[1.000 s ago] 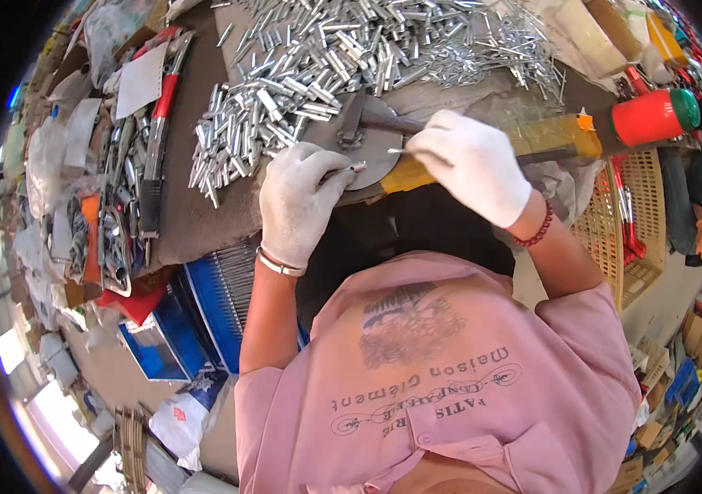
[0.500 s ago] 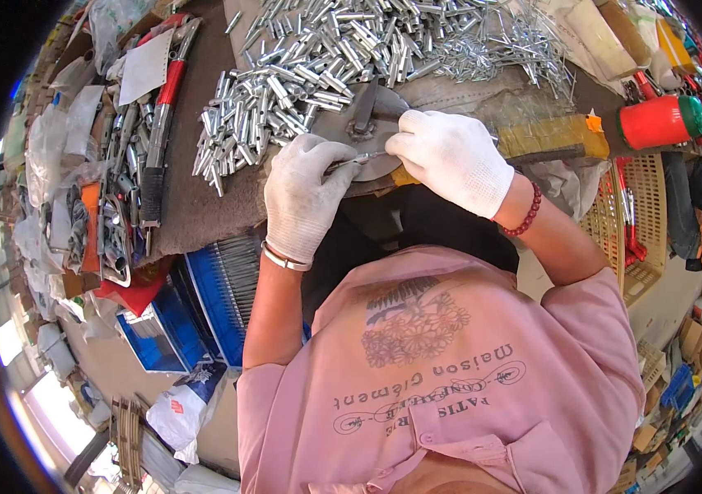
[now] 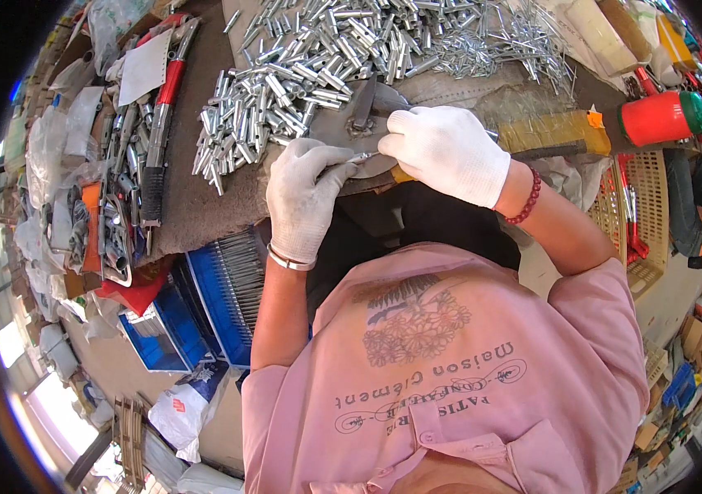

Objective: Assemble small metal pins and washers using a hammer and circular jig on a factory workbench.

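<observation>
Both my hands wear white knit gloves and meet over the near edge of the bench. My left hand (image 3: 306,198) is closed, pinching a small silver metal sleeve (image 3: 360,157) between thumb and fingers. Close to its right end, my right hand (image 3: 450,155) is closed in a pinch on a thin metal pin, mostly hidden by the fingertips. Just beyond the hands is a dark metal fixture (image 3: 361,123) with an upright blade. A heap of silver metal sleeves (image 3: 273,99) lies behind my left hand, and a heap of thin metal pins (image 3: 483,53) farther right.
Yellow tape (image 3: 553,135) covers the bench edge beside my right hand. A red jar with a green lid (image 3: 655,121) lies to the right. Left are a red-and-black handled tool (image 3: 166,107) and assorted metal parts. Blue crates (image 3: 223,288) stand below the bench, a yellow basket (image 3: 647,206) at right.
My right hand has shifted slightly left toward my left hand, and the gap between the fingertips has narrowed. The thin pin between them shows less. My left hand has barely moved.
</observation>
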A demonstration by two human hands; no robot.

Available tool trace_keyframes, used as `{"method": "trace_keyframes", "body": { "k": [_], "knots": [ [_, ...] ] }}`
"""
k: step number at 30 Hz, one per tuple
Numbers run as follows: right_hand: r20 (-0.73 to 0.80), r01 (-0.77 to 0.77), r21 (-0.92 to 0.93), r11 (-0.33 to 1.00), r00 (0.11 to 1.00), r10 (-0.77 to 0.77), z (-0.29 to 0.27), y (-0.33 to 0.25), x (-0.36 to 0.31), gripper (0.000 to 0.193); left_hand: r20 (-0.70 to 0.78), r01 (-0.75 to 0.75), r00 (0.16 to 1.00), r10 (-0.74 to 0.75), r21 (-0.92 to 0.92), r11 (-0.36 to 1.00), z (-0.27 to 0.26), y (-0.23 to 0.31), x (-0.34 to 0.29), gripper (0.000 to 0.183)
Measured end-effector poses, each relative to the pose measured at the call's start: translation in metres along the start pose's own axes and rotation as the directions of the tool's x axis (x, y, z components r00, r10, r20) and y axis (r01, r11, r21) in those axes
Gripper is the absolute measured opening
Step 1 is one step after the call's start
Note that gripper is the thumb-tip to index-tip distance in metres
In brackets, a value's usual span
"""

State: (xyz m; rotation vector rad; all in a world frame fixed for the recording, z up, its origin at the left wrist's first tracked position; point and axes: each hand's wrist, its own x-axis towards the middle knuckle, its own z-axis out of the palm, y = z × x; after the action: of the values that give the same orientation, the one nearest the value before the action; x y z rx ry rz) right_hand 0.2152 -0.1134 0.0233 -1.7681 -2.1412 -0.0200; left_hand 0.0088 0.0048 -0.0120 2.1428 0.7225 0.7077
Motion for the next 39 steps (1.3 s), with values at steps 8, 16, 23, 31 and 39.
{"method": "trace_keyframes", "body": {
  "k": [8, 16, 23, 31, 39],
  "knots": [
    [-0.018, 0.023, 0.064, 0.998, 1.000, -0.022, 0.003, -0.001, 0.005, 0.004, -0.035, -0.016, 0.999, 0.015, -0.031, 0.999, 0.006, 0.001, 0.001, 0.013],
    [-0.170, -0.068, 0.019, 0.997, 0.983, 0.070, 0.009, 0.005, -0.008, 0.010, -0.033, -0.073, 0.996, 0.077, 0.118, 0.990, 0.002, 0.013, 0.000, 0.016],
    [-0.278, -0.586, -0.167, 0.793, 0.799, 0.532, 0.001, 0.086, -0.048, 0.004, -0.028, -0.085, 0.996, 0.089, 0.118, 0.989, 0.000, 0.018, -0.001, 0.016],
    [-0.148, -0.345, -0.244, 0.907, 0.937, 0.317, 0.012, 0.105, -0.029, 0.004, -0.057, -0.097, 0.993, 0.104, 0.122, 0.988, 0.002, 0.013, -0.003, 0.015],
    [-0.234, -0.081, 0.063, 0.995, 0.968, 0.094, -0.001, 0.039, -0.005, 0.011, -0.075, -0.114, 0.989, 0.128, 0.174, 0.978, 0.005, 0.005, -0.006, 0.014]
  ]
}}
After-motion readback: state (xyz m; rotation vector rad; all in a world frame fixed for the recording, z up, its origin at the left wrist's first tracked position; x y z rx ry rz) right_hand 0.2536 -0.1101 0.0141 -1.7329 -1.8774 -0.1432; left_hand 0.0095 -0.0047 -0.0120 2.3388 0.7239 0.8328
